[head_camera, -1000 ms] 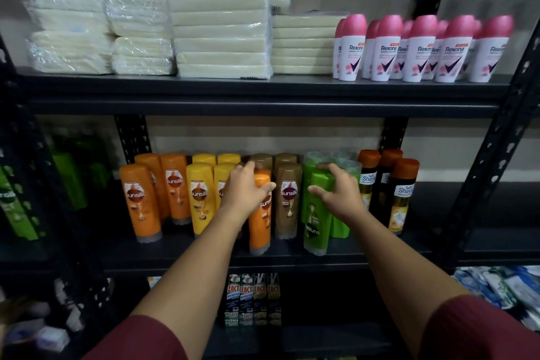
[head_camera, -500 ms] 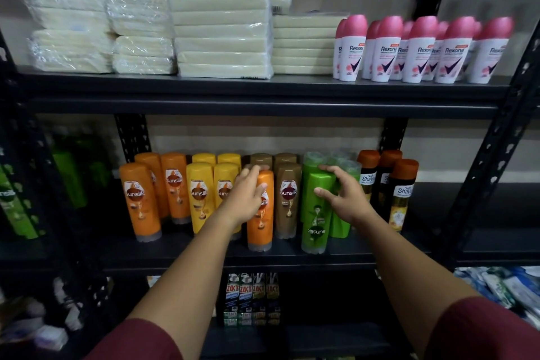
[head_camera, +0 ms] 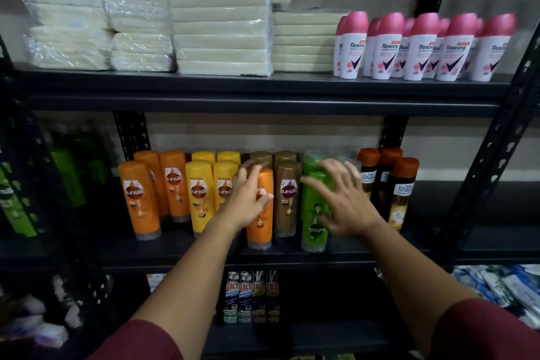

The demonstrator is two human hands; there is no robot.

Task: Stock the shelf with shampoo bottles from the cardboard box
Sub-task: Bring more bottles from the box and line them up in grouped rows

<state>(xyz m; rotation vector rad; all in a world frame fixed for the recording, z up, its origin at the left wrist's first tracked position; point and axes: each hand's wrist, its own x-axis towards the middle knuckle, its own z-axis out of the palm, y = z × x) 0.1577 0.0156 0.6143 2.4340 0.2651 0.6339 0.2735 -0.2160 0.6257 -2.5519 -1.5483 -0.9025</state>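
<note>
Both hands are up at the middle shelf [head_camera: 292,256], well apart from each other, each by one front bottle. My left hand [head_camera: 244,204] has fingers spread and loose at the orange bottle [head_camera: 261,228]; the thumb looks to touch its front, but I grip nothing. My right hand [head_camera: 343,207] is spread wide and blurred over the green bottle [head_camera: 314,213]; whether the palm touches it I cannot tell. That green bottle stands near the shelf's front edge with its label reading backwards, so I judge it is turned the wrong way.

To finish this step well, I think I should square each bottle with flat fingers, nudging low on the body, not at the cap, since these tall narrow bottles would tip easily. The orange one stands in front of the brown bottles [head_camera: 287,199], apart from the other orange bottles [head_camera: 140,199] far left; it may belong there. The green one wants turning label-out and pushing back into line.

Crowding me: yellow bottles [head_camera: 201,199] just left of my left hand, dark bottles [head_camera: 403,193] with orange caps just right of my right, so any wide sweep could knock a neighbour. Above sit wrapped white packs [head_camera: 222,32] and pink-capped deodorants [head_camera: 420,50]; below, small boxes [head_camera: 252,295]. No cardboard box is in view.
</note>
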